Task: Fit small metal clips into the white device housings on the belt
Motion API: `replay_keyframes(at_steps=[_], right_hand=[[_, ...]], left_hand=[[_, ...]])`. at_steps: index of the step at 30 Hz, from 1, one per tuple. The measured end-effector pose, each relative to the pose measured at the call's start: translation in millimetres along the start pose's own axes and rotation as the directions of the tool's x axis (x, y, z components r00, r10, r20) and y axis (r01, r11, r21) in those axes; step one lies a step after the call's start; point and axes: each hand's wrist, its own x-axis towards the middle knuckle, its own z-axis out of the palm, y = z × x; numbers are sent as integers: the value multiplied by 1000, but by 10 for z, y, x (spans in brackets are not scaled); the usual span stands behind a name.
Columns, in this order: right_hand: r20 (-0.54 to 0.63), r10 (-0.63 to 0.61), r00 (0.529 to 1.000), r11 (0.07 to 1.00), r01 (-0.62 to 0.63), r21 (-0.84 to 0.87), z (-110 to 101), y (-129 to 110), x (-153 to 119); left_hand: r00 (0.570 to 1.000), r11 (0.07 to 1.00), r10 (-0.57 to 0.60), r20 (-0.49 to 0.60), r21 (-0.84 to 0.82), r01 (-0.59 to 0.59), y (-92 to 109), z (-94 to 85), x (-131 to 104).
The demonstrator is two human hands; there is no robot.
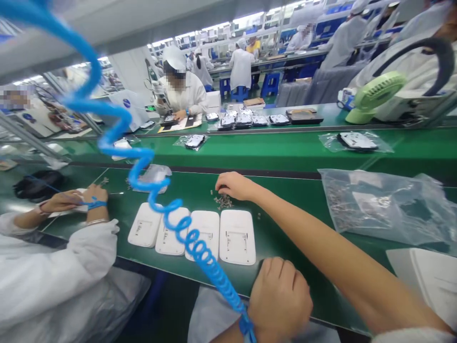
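My right hand (233,186) reaches across the green bench to a small pile of metal pieces (224,202). Its fingers are curled down and closed at the pile's far edge; the fingertips are partly hidden. My left hand (280,297) is closed in a fist near the bench's front edge, a blue wrist strap (246,325) around its wrist. A dark edge shows beside its knuckles, but what it grips is hidden. Between the hands, several white plastic covers (237,238) lie in a row, each with a recessed rectangle and small slots.
A coiled blue cord (143,157) hangs across the view to my left wrist. At right lie a clear bag of metal pieces (342,205) and a white box (424,276). A co-worker's hands (94,197) work at left. Bagged devices (357,140) sit on the green belt (271,147).
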Motion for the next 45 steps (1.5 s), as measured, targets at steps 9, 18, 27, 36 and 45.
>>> replay_keyframes(at_steps=[9,18,27,36,45], right_hand=[[103,53,993,994,-43,-97,264,75,434],[-261,178,949,984,-173,42,-267,-137,-1057],[-530,477,701,879,-380,288,130,-658,-2697],[-670,598,441,742,-619,255,351,-984,-3672],[-750,623,220,570,-784,244,35,-989,-4398]], left_hand=[[996,1000,1,-88,-19,-3,-19,26,-23],[979,881,-172,-107,-462,104,-59,-88,4],[980,766,-197,-2,-624,153,-21,-136,91],[978,835,-156,140,-510,207,622,269,588],[955,841,-227,189,-457,290,1435,570,1094]])
